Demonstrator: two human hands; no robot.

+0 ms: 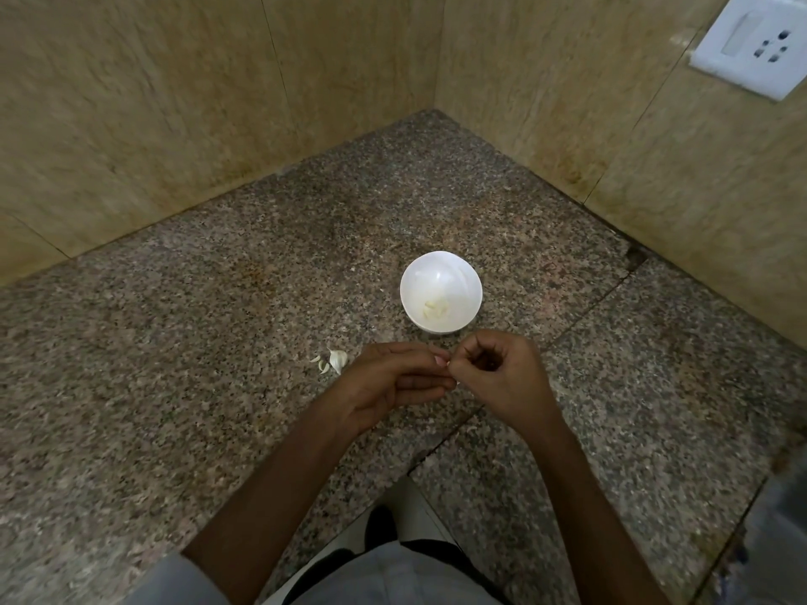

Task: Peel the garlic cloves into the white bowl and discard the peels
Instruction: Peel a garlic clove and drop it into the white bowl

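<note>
Both hands meet over the bench (209,325). Left hand (388,384) and right hand (502,377) each keep a tight grip, pinching one tiny garlic clove (442,361), mostly hidden. White bowl (417,272) sits just behind them.

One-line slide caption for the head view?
Left hand and right hand pinch a garlic clove near the white bowl of peeled cloves; unpeeled garlic lies on the counter.
</note>
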